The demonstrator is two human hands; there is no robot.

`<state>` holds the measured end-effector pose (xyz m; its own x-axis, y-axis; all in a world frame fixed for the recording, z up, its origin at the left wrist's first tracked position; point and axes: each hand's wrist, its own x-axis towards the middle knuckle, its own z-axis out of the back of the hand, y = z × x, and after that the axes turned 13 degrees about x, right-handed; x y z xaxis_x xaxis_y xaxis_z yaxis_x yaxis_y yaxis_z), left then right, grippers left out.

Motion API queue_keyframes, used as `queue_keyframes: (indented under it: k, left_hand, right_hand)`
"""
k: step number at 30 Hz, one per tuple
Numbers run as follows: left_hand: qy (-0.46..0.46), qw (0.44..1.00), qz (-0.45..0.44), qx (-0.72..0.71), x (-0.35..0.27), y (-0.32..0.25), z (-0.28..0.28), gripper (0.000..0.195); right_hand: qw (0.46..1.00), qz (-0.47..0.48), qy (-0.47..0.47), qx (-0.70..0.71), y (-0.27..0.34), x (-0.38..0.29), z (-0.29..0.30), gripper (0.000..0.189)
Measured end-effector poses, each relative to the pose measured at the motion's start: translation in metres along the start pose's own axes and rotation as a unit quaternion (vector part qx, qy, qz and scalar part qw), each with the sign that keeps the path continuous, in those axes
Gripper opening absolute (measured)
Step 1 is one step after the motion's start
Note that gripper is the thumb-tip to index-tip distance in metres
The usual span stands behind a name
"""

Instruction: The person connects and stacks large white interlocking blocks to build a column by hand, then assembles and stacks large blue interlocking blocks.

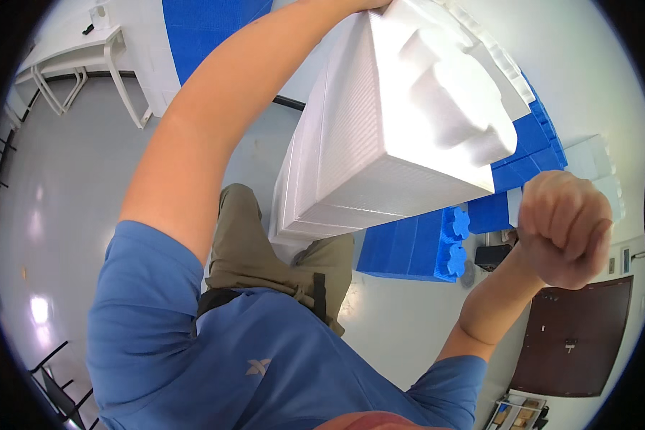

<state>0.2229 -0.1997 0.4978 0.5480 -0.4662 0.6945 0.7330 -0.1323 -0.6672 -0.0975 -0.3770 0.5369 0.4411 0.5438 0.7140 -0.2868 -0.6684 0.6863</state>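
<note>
A tall stack of large white building blocks (344,123) rises before me, with ribbed side faces. Clover-shaped studs (462,102) stand out on its bright upper face. At the top edge of the picture, my left hand (375,4) meets the stack's far upper corner. Most of that hand is cut off or hidden, so its grip does not show. My right hand (564,231) is raised to the right of the stack, apart from it. Its fingers are curled into a fist, slightly blurred, and no object shows in it.
Blue studded blocks (408,247) stand on the floor right of the stack. More blue blocks (532,145) and pale ones (594,161) lie beyond. A white table (75,45) is at far left, a black-framed chair (59,392) at lower left, a brown door (575,338) at right.
</note>
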Motion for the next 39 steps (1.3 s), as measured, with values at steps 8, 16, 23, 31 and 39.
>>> queue_keyframes:
  k: [8,16,23,31,39]
  left_hand:
    - [-0.065,0.989,-0.013,0.13,-0.007,0.006,0.014,0.036]
    - [-0.101,0.981,0.023,0.164,-0.013,0.004,0.017,0.037]
    - [-0.132,0.965,0.118,0.195,-0.027,-0.034,0.009,0.038]
    - [-0.136,0.951,0.118,0.252,-0.036,-0.041,0.018,0.042]
    - [-0.149,0.949,0.139,0.242,-0.047,-0.048,0.026,0.043]
  right_hand:
    - [0.961,-0.065,-0.091,-0.254,-0.016,0.014,-0.03,0.036]
    - [0.904,-0.088,-0.148,-0.39,-0.053,0.022,-0.039,0.028]
    - [0.832,-0.04,-0.242,-0.498,-0.076,0.023,-0.026,0.035]
    - [0.982,-0.055,-0.122,-0.137,-0.053,0.052,-0.059,0.034]
    - [0.959,-0.041,-0.185,-0.212,-0.062,0.026,-0.045,0.04]
